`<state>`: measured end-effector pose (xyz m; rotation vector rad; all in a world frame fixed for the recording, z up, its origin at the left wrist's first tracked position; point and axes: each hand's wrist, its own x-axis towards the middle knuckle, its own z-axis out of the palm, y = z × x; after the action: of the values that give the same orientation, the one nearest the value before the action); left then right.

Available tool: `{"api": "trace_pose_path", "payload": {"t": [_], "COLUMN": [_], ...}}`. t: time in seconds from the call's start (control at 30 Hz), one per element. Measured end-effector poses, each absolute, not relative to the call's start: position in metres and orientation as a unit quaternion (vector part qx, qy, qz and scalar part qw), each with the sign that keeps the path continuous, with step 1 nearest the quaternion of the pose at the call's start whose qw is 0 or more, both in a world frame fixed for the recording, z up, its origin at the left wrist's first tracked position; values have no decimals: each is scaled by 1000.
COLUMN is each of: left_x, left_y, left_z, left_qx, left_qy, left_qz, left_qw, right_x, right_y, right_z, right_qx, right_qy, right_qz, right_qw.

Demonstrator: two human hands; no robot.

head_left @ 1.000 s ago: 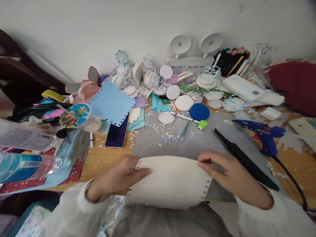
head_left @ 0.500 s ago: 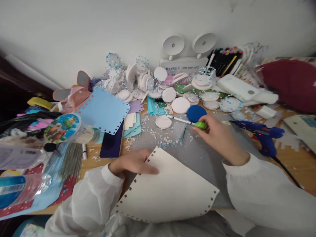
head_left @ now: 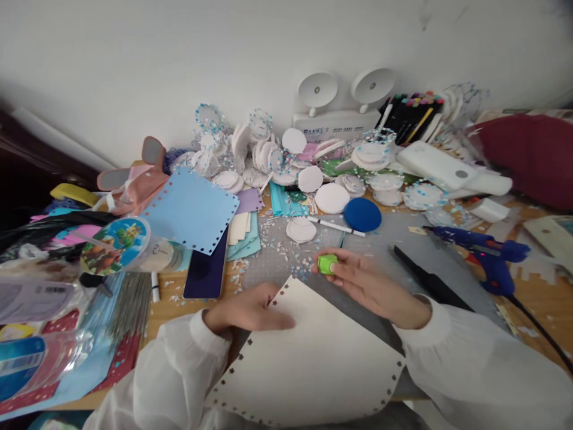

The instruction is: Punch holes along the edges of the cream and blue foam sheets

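Observation:
My left hand pinches the upper left edge of a cream sheet of paper, thumb on top and fingers underneath. Small flower-shaped holes run along several of the sheet's edges. Above the sheet's upper right side, my right hand is closed around a small lime-green craft punch. The punch is apart from the paper. Tiny paper cut-outs lie on the grey cutting mat just beyond. A light blue sheet with similar punched edges rests at the left, partly over a dark phone.
White paper discs and beaded pieces pile up along the wall. A blue round lid and a white pen lie before them. At the right are a blue glue gun with its cord and a black tool. A lidded cup stands left.
My right hand has brought the green punch from beside the blue lid down and left, near the paper's top corner. The black tool has come into sight. My left hand keeps its hold.

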<state>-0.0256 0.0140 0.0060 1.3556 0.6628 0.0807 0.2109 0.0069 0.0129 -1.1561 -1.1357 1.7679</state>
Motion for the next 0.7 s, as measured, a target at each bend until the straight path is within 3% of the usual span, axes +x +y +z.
{"api": "trace_pose_path", "payload": {"t": [0.13, 0.53, 0.7], "left_x": [-26, -23, -20], "left_y": [15, 13, 13], "left_z": [4, 8, 8], "left_qx": [608, 661, 629], "left_qy": [296, 277, 304], "left_qz": [48, 17, 40], "left_qw": [735, 698, 714], "right_x": [214, 224, 222], "right_y": [6, 0, -2], "right_z": [6, 9, 8], "right_qx": [-461, -417, -414], "right_qy": [-467, -421, -479], "right_qz": [662, 643, 650], "right_qw": [362, 484, 421]}}
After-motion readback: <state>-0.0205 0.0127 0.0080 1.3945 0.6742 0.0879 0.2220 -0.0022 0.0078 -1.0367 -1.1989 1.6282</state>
